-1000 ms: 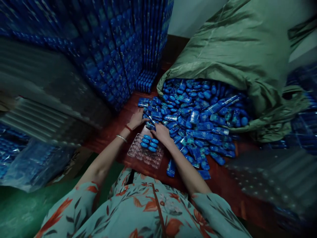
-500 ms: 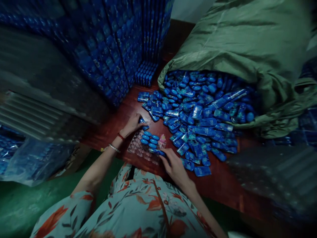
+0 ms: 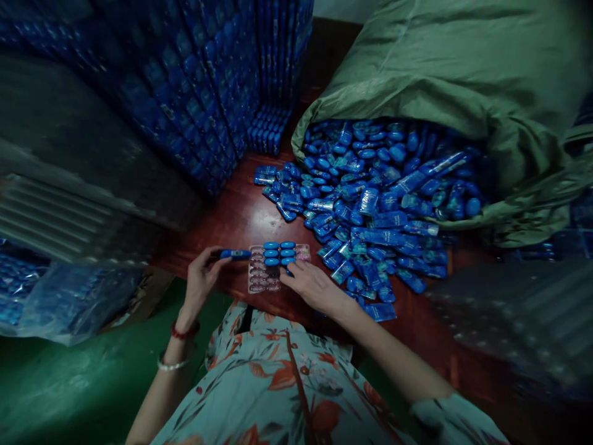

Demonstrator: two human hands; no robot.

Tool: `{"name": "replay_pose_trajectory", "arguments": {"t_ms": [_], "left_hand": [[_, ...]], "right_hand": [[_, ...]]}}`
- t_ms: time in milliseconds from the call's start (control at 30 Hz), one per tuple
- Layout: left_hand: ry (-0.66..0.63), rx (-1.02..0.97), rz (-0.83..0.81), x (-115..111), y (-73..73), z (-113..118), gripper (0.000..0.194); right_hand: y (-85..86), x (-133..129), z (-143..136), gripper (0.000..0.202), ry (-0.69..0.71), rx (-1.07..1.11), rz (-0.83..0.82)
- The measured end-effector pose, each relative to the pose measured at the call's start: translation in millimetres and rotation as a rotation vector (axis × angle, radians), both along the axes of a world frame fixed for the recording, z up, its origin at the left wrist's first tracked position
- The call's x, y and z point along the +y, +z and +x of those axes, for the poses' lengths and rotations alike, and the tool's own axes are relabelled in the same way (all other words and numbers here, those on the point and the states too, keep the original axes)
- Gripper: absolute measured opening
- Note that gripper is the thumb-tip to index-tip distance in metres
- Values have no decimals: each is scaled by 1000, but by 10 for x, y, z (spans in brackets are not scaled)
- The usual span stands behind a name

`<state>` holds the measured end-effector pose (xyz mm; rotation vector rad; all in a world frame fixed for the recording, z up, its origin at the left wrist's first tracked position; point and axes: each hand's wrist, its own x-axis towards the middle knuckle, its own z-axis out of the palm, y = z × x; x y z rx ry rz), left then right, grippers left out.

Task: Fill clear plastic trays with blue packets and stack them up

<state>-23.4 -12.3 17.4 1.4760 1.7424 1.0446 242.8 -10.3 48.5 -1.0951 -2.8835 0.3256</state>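
currently, with the clear tray (image 3: 258, 275) taken as the clock centre and twelve o'clock pointing away from the person, the left hand (image 3: 204, 276) is positioned at nine o'clock, its thumb and fingers pinching a blue tube-shaped pack (image 3: 235, 254) by one end; the opposite end points toward three o'clock and reaches the tray's near-left margin in view. the right hand (image 3: 317, 287) is positioned at four o'clock, palm down, fingers bent over the tray; whether these fingers grasp a piece or only press on one cannot be told, because the hand covers the contact area. the tray lies flat on the red-brown table (image 3: 217, 225), near the edge facing the person. blue oval pieces (image 3: 280, 253) sit in its two middle columns, in rows starting at the twelve o'clock side. a pink patch (image 3: 302, 252) shows at the tray's two o'clock corner. a loose pile of blue packs (image 3: 375, 238) spreads between one and three o'clock, spilling from the mouth of a green sack (image 3: 458, 74) at two o'clock. a low blue stack (image 3: 269, 130) stands at twelve o'clock, beside tall blue stacks (image 3: 208, 93) at eleven o'clock. grey ribbed sheets (image 3: 55, 210) are located between nine and ten o'clock.
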Motion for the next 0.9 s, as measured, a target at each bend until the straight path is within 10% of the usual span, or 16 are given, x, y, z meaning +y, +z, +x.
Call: {"name": "replay_pose_trajectory", "arguments": {"t_ms": [200,400,633,900], "left_hand": [[-202,173,162,-438,151,339,16],[-511,415,244,-247,-56,480,33],[-766,769,257,-122,37,654,29],[-621,804,360,-82,-22,677,40]], "right_hand": [[-128,178,54,34,-2,169,-134],[-248,122,41,14,-126,371,-162],[-326,38,39,20,-168,430,-124],[-317,8,74,31,-255,306,42]]}}
